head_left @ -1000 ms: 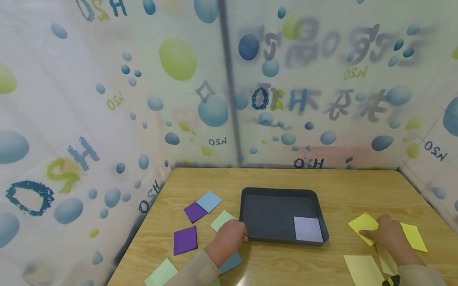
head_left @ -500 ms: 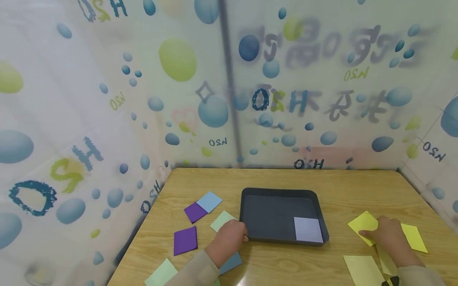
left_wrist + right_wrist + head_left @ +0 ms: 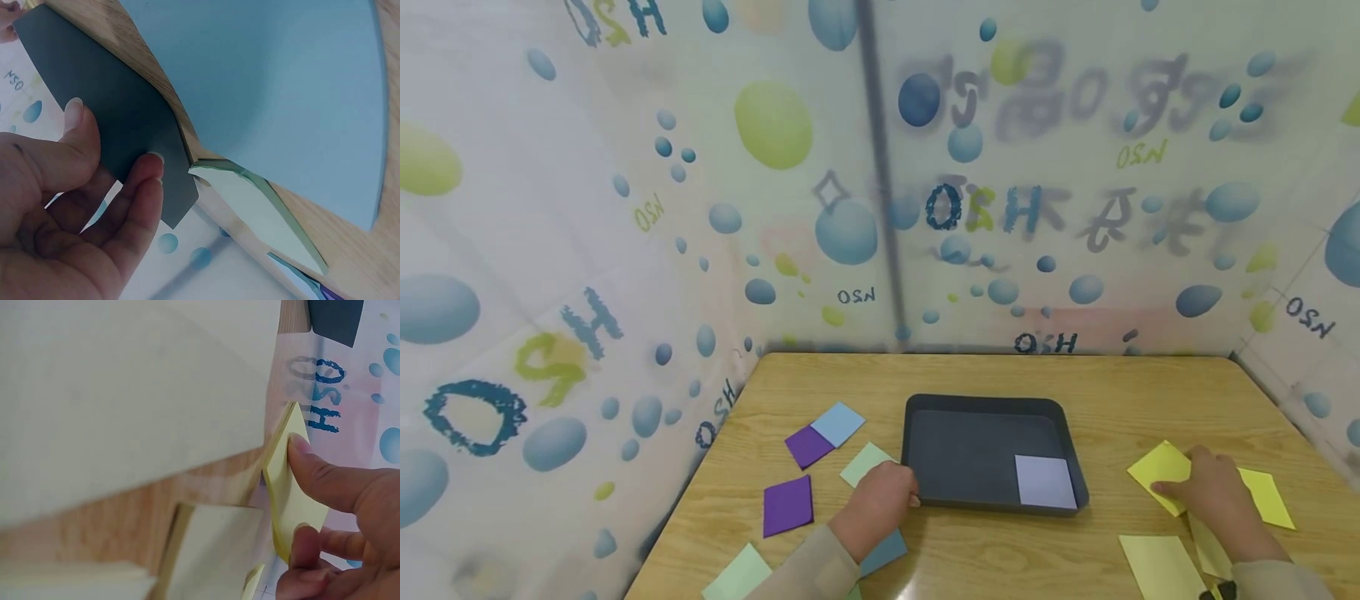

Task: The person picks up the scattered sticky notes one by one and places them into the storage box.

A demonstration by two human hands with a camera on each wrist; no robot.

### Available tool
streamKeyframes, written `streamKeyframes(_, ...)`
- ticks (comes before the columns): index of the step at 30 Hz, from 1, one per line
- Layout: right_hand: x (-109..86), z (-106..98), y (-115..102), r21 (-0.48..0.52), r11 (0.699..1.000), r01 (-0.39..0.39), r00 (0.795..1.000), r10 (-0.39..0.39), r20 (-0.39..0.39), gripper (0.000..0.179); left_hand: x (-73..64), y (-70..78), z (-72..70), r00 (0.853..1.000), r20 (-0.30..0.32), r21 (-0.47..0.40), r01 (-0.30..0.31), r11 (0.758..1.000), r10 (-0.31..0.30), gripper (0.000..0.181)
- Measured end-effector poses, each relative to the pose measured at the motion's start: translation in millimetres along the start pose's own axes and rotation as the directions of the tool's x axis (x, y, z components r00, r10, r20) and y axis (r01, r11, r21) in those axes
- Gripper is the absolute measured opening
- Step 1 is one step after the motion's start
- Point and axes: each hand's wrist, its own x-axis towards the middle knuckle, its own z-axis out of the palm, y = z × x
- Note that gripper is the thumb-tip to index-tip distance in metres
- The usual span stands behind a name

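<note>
My left hand [image 3: 880, 500] grips the near left corner of a dark grey tray [image 3: 977, 454], thumb and fingertips at its rim in the left wrist view. A pale lilac sticky note [image 3: 1047, 482] lies in the tray's near right corner. My right hand [image 3: 1213, 496] holds a bright yellow sticky note pad [image 3: 1163, 477] between thumb and fingers; its thick edge shows in the right wrist view. Other yellow pads lie around that hand: a bright one [image 3: 1268, 497] to its right and a pale one [image 3: 1161, 567] nearer me. A further pale pad is partly hidden under the wrist.
On the left lie a light blue note [image 3: 839, 423], two purple notes [image 3: 788, 505], pale green notes [image 3: 739, 572] and a grey-blue pad [image 3: 884, 552] partly behind my sleeve. Patterned curtains [image 3: 820, 208] stand behind and beside the wooden table [image 3: 1000, 558].
</note>
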Motion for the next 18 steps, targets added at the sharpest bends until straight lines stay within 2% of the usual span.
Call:
streamKeyframes(7, -3.4, -1, -5, 0.010, 1.000, 0.020, 0.998, -0.019, -0.060, 0.091, -0.3, -0.9, -1.3, 1.000, 0.002, -0.008, 0.009, 1.000, -0.009, 0.006)
streamKeyframes(14, -5.5, -4, -14, 0.005, 0.998, 0.070, 0.982, -0.068, -0.179, 0.052, 0.4, -2.0, -2.4, 1.000, 0.014, -0.010, 0.007, 1.000, -0.007, 0.006)
streamKeyframes(18, -7.7, -9, -22, 0.022, 0.996, 0.091, 0.973, -0.084, -0.215, 0.039, 1.9, -3.5, -1.6, 1.000, 0.017, -0.010, 0.011, 1.000, -0.010, 0.007)
